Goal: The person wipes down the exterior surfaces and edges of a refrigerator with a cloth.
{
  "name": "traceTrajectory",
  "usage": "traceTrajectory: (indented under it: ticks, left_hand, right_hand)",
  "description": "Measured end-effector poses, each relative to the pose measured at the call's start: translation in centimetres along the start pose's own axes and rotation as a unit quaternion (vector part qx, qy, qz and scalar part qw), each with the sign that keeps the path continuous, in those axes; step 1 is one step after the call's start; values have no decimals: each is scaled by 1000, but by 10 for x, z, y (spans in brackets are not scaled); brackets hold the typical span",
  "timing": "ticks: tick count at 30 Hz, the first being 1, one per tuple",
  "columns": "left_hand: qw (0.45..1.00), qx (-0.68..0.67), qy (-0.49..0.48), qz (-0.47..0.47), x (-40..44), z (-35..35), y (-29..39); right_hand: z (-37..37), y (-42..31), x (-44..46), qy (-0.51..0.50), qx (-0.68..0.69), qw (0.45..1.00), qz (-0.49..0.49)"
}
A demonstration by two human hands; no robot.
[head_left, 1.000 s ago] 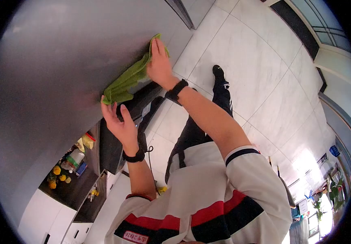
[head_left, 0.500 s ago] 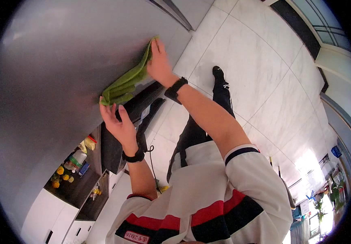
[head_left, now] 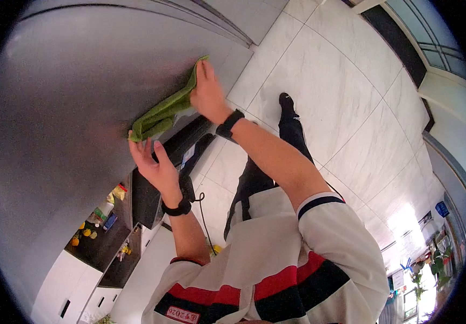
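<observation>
A green cloth [head_left: 163,112] is stretched slantwise against a large smooth grey panel [head_left: 76,92] that looks like an appliance door. At its upper right end, my right hand [head_left: 208,94] grips the cloth, fingers closed over the edge. My left hand [head_left: 156,170] has its fingertips on the lower left end, the thumb standing apart; part of its grip is hidden behind the cloth. A black band is on each wrist.
A dark shelf [head_left: 96,245] with yellow flowers and small packages lies lower left, above white cabinets [head_left: 65,286]. Below the cloth is a black box-like object [head_left: 154,186] with a cable [head_left: 202,216]. White tiled floor [head_left: 341,86] extends right, with my black shoe [head_left: 287,105] on it.
Both hands and the cloth have shifted slightly left, the right hand also a little down. The view has tilted, so more of the panel's upper seam shows. Both hands stay on the cloth.
</observation>
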State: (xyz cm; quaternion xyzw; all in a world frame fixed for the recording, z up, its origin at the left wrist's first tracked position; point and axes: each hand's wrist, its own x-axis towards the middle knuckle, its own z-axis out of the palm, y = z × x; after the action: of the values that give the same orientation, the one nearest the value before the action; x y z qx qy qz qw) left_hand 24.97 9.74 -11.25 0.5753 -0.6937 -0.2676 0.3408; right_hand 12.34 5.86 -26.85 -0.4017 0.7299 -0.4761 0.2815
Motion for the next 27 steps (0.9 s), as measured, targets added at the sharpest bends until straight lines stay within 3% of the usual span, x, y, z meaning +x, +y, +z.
traceTrajectory:
  ticks: [4, 13, 19, 27]
  left_hand:
    - [999, -37, 7, 15, 4, 12, 5]
    - [998, -31, 22, 55, 21, 35, 45]
    - [998, 20, 16, 48, 27, 49, 28]
    - [1000, -2, 6, 26, 15, 24, -7]
  right_hand:
    - [-13, -20, -9, -37, -8, 999, -36]
    - [-40, -9, 43, 30, 54, 997, -53]
    - [-26, 6, 71, 37, 126, 991, 16]
    - [-10, 3, 58, 73, 115, 990, -22]
